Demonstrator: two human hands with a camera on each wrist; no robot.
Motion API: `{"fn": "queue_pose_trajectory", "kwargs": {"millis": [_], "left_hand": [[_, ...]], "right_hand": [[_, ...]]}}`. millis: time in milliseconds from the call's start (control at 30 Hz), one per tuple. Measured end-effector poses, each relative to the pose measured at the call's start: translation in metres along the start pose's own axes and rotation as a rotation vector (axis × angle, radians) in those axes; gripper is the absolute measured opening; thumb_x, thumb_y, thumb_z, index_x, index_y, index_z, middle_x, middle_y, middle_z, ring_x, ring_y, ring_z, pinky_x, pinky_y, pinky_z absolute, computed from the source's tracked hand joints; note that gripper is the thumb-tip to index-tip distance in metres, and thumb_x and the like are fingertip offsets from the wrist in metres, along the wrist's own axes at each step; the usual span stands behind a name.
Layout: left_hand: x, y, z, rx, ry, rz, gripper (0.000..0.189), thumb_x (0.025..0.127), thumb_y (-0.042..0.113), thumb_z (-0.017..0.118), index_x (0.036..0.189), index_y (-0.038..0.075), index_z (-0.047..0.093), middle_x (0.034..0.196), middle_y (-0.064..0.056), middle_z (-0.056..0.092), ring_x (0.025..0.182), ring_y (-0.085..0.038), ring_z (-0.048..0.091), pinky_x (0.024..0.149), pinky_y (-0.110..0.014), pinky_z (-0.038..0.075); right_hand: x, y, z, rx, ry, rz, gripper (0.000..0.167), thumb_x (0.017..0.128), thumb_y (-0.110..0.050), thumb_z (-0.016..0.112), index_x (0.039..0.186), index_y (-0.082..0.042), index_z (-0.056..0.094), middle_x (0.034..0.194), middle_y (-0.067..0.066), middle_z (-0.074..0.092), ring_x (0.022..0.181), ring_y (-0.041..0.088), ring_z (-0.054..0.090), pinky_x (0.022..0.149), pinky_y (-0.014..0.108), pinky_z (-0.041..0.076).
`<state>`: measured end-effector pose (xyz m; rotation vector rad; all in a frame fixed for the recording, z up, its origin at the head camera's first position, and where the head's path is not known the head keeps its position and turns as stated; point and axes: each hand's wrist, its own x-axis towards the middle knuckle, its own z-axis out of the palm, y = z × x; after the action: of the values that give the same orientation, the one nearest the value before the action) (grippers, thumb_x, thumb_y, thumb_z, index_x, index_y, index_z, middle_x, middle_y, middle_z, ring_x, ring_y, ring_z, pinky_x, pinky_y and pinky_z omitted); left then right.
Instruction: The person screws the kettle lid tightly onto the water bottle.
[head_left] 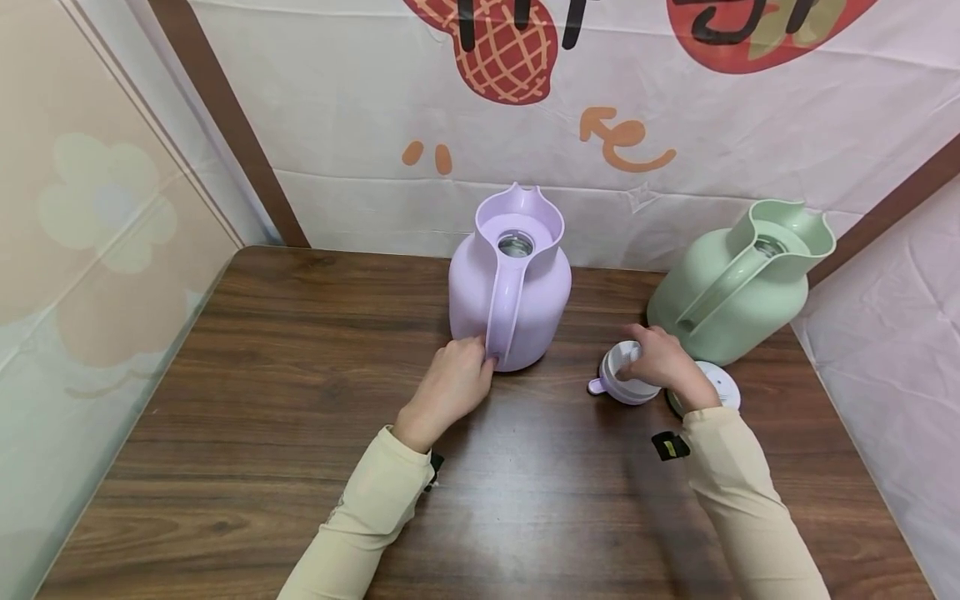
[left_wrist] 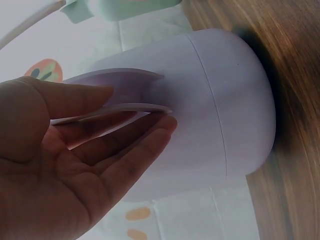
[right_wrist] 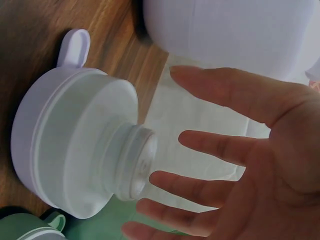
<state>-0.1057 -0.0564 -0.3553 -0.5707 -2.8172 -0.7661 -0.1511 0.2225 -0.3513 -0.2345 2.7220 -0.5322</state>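
Lilac-and-white round plastic lid (right_wrist: 75, 140) lies neck-up, right of rounded lilac plastic jug (head_left: 543, 300); right hand (head_left: 662, 360) nearer lid, fingers spread; left hand (head_left: 452, 381) grips jug's handle (head_left: 506, 308).

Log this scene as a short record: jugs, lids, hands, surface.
purple jug: upright, mouth uncovered
green jug: upright on the right, mouth uncovered
purple-and-white lid: between the jugs, white neck upward
green-and-white lid: in front of the green jug, partly hidden
left hand: at the purple jug's handle, thumb and fingers on either side
right hand: fingers spread by the purple-and-white lid, contact unclear
surface: brown wood-grain table
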Motion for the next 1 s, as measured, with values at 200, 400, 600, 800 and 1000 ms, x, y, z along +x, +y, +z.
{"fn": "queue_pose_trajectory", "kwargs": {"millis": [200, 400, 600, 800, 1000], "left_hand": [[0.000, 0.000, 0.000, 0.006, -0.005, -0.014, 0.006, 0.082, 0.002, 0.060, 0.079, -0.003, 0.058, 0.071, -0.016, 0.060, 0.070, -0.036, 0.062, 0.060, -0.046, 0.047], [0.000, 0.000, 0.000, 0.009, -0.015, -0.023, 0.007, 0.083, 0.003, 0.060, 0.079, -0.003, 0.058, 0.072, -0.015, 0.060, 0.070, -0.035, 0.062, 0.060, -0.046, 0.047], [0.001, 0.001, 0.000, 0.004, -0.017, -0.032, 0.007, 0.083, 0.003, 0.060, 0.080, -0.003, 0.059, 0.073, -0.016, 0.061, 0.071, -0.035, 0.062, 0.061, -0.046, 0.047], [0.001, 0.001, 0.000, 0.009, -0.016, -0.031, 0.008, 0.083, 0.003, 0.061, 0.079, -0.003, 0.058, 0.072, -0.017, 0.061, 0.070, -0.036, 0.062, 0.060, -0.046, 0.047], [0.000, 0.002, -0.002, 0.005, -0.016, -0.044, 0.008, 0.082, 0.004, 0.061, 0.080, -0.003, 0.058, 0.073, -0.017, 0.061, 0.071, -0.037, 0.062, 0.061, -0.047, 0.047]], "right_hand": [[0.004, 0.004, 0.003, -0.011, -0.031, 0.038, 0.070, 0.072, -0.016, 0.072, 0.131, 0.006, 0.040, 0.120, 0.033, 0.044, 0.112, 0.047, 0.037, 0.087, 0.054, 0.033], [0.009, 0.006, 0.008, -0.040, -0.028, 0.044, 0.074, 0.069, -0.018, 0.074, 0.130, 0.008, 0.041, 0.118, 0.032, 0.048, 0.112, 0.045, 0.039, 0.090, 0.055, 0.030], [0.012, 0.007, 0.012, -0.042, -0.031, 0.086, 0.077, 0.067, -0.018, 0.074, 0.131, 0.006, 0.039, 0.119, 0.034, 0.044, 0.112, 0.048, 0.036, 0.090, 0.056, 0.027], [0.015, 0.008, 0.016, -0.033, -0.032, 0.115, 0.078, 0.066, -0.015, 0.075, 0.132, 0.006, 0.039, 0.117, 0.037, 0.040, 0.109, 0.050, 0.035, 0.087, 0.056, 0.027], [0.015, 0.009, 0.019, -0.015, -0.039, 0.139, 0.077, 0.065, -0.014, 0.075, 0.130, 0.007, 0.040, 0.116, 0.037, 0.038, 0.106, 0.053, 0.034, 0.085, 0.056, 0.030]]}}
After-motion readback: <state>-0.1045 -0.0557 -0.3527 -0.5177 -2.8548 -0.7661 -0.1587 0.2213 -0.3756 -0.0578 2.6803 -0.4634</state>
